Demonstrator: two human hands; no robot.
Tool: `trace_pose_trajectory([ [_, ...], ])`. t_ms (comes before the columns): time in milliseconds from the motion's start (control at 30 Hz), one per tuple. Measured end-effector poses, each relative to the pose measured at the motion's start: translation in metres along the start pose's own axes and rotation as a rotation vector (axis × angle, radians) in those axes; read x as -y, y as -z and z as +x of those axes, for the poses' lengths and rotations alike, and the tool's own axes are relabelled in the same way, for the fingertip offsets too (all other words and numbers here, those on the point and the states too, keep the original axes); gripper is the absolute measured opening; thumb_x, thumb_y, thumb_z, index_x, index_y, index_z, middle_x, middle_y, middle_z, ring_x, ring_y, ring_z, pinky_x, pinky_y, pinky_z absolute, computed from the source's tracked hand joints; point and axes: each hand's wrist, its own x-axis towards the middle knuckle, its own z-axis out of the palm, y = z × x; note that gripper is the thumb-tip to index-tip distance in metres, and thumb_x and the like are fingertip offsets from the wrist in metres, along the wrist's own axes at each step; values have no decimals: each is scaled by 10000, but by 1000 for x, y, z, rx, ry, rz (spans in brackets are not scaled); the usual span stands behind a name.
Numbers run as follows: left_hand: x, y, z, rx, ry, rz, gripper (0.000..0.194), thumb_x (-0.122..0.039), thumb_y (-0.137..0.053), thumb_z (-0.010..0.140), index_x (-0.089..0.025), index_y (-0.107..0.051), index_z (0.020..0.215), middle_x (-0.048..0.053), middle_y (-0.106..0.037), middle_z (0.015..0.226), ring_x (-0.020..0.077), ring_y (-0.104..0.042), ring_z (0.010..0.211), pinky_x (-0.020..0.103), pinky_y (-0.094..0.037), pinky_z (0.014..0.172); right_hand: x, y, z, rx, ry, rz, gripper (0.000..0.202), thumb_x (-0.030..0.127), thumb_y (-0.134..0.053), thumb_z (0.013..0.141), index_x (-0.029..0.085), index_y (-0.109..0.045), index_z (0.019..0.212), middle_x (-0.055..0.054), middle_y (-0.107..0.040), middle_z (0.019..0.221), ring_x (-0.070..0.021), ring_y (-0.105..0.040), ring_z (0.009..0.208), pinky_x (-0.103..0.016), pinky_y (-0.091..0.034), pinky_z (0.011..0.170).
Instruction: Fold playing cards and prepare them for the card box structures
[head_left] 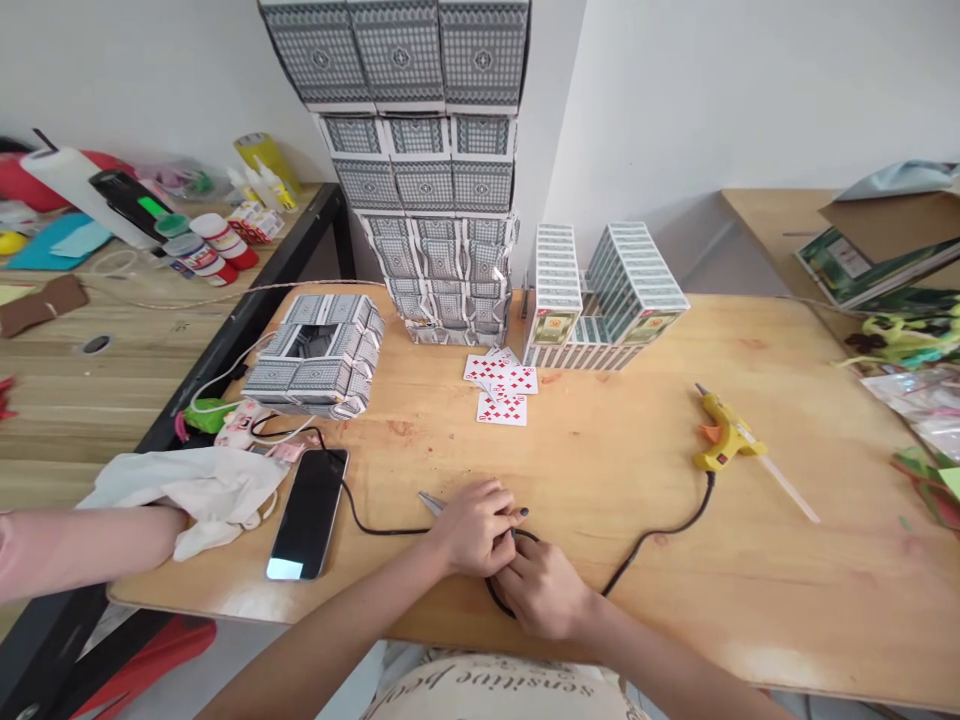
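Head-cam view down onto a pale wood counter (pixel 600 460). Our left hand (pixel 476 525) and right hand (pixel 544 590) meet at the lower ctr of the frame, fingers bent inward, over a black cord (pixel 401 532). Can't tell if they're pinching it, or what else sits betw. them; the fingers hide it. The cord comes in from the L, shows as a small loop at our hands, & on the R a black length runs up to a yellow glue gun (pixel 721 435), lying mid-right w/ a clear glue stick (pixel 791 488) poking from its back. Just L of our left hand a pointed metal tip (pixel 431 502) shows, poss. scissors; the rest is covered.

To do this cord work well, we'd say: small finger moves, slack kept on the R so the gun isn't dragged, & the metal tip clear of the cord so it can't nick it. Can't tell if the gun's hot, so best treat it as hot; its nozzle points upper L, well apart from our hands. Slack on the L matters too, as the cord passes close to the phone (pixel 307 510). Loose playing cards (pixel 502 409) lie nr ctr, above our hands; loops should stay off them.
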Motion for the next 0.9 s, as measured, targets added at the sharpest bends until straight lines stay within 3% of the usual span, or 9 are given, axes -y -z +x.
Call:
trace_pose_trajectory([
  [300, 1, 0, 1, -28, -16, 12, 184, -151, -439, 769, -148, -621, 739, 53, -549, 727, 156, -451, 686, 298, -409, 600, 3, -2, -1, -14, 6, -12, 149, 114, -422, 736, 177, -539, 670, -56, -550, 606, -173, -434, 550, -293, -299, 475],
  [467, 12, -3, 33, -12, -110, -4, 198, -152, -482, 730, -155, -541, 541, 47, -552, 691, 157, -457, 705, 283, -402, 599, 6, -4, -1, -118, -198, -58, 207, 95, -359, 819, 152, -549, 762, -74, -571, 672, -173, -477, 577, -284, -333, 462],
  [600, 15, -2, 49, 48, -175, -17, 158, -176, -508, 728, -159, -540, 574, 48, -576, 797, 154, -458, 721, 288, -403, 617, 5, 1, -4, -149, -244, -20, 222, 113, -352, 853, 162, -536, 739, -53, -557, 653, -164, -473, 565, -280, -340, 462],
  [767, 6, 6, 24, 12, -34, -28, 193, -200, -419, 828, -150, -585, 744, 67, -576, 868, 160, -479, 749, 305, -425, 688, -2, 12, -2, -35, -127, 110, 193, 137, -376, 861, 144, -568, 876, -63, -586, 755, -165, -499, 630, -278, -360, 493],
  [900, -2, 10, -4, 33, 13, -25, 238, -218, -392, 853, -159, -580, 987, 74, -603, 977, 197, -515, 892, 353, -434, 809, -7, 20, 0, 73, -21, 176, 184, 147, -388, 856, 154, -571, 855, -50, -581, 731, -156, -476, 602, -286, -355, 506],
])
